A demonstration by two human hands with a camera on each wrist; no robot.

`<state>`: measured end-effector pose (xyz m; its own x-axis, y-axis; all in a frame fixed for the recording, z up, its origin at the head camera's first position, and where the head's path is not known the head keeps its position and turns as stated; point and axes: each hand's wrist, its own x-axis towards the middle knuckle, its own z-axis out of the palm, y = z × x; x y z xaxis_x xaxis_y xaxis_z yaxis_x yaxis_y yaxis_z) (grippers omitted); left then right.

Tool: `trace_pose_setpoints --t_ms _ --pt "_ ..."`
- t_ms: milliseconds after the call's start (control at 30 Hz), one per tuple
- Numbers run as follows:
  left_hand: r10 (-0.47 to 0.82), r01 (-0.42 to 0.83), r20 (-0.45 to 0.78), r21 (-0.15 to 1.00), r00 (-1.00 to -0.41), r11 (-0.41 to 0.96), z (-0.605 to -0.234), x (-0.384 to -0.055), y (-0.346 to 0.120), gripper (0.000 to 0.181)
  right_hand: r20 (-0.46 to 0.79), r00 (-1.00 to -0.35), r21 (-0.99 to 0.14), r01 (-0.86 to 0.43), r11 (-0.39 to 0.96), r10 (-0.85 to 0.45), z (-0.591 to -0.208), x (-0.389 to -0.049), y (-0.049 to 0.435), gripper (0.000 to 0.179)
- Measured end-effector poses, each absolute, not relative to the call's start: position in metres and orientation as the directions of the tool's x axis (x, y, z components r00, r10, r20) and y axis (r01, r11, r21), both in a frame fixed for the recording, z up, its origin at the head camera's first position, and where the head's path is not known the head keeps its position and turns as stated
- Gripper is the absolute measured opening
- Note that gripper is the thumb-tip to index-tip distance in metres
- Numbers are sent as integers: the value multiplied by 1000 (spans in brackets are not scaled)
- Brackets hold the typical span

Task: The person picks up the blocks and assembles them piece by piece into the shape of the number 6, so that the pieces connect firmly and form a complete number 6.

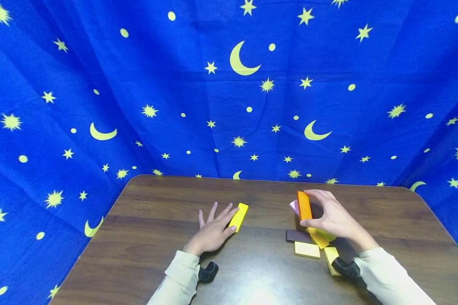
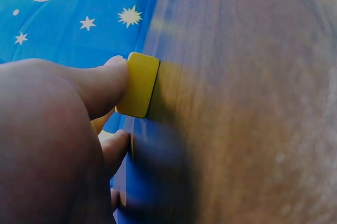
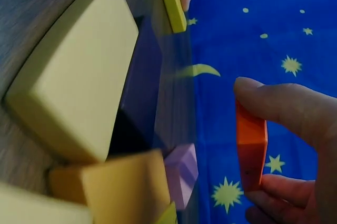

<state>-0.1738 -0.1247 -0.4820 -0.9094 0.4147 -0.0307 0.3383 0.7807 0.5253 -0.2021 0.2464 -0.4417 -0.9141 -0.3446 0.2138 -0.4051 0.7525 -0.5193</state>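
My left hand (image 1: 211,233) lies low over the table with its fingers spread and fairly straight. Its thumb and index finger touch a bright yellow block (image 1: 239,217), which lies flat on the wood; the left wrist view shows the thumb against the block's end (image 2: 139,84). With thumb and fingertips, my right hand (image 1: 337,216) pinches an orange block (image 1: 304,206) by its two ends, raised above a loose group of blocks. Under and around it are a lilac block (image 1: 294,207), a dark purple block (image 1: 297,236) and a yellow-orange block (image 1: 318,238), partly overlapped by the hand.
A cream block (image 1: 307,250) lies in front of the dark one, and a pale yellow block (image 1: 331,260) is beside the right wrist's black camera (image 1: 346,267). Behind the brown wooden table (image 1: 156,199) hangs a blue cloth (image 1: 198,106) with stars and moons.
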Motion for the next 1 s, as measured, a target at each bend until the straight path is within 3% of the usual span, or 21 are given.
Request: trace_pose_setpoints --t_ms 267,1000 --pt "398 319 -59 497 -916 807 -483 -174 -124 55 254 -913 -522 -407 750 -319 -444 -212 227 88" --pt "399 321 -51 504 -915 801 -483 -175 -123 55 193 -945 -593 -326 736 -263 -449 -231 182 92"
